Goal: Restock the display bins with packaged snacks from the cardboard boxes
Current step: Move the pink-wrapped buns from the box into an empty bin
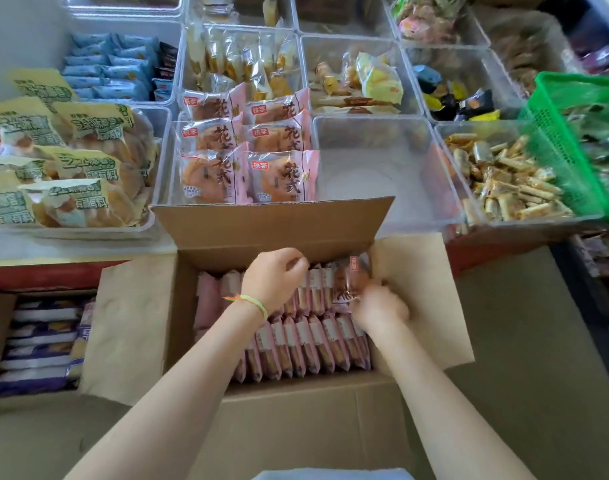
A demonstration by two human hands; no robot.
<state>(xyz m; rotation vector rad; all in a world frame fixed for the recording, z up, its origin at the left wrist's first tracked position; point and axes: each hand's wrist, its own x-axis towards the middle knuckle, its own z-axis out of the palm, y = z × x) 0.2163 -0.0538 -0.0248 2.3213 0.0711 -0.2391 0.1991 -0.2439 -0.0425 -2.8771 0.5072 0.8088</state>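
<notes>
Inside cardboard box [206, 420], pink snack packs [306, 344].

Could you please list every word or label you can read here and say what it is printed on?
"桃李": red tag on the pink bread packs in the clear bin.
"花式": large characters on those packs.
Green lettering on the yellow bags: too blurred.
Red tag on the pack in the right hand: unreadable.

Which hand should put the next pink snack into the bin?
The right hand, probably. Its fingers already grip a pink snack pack lifted above the rows in the cardboard box. The left hand seems to hold nothing.
</notes>
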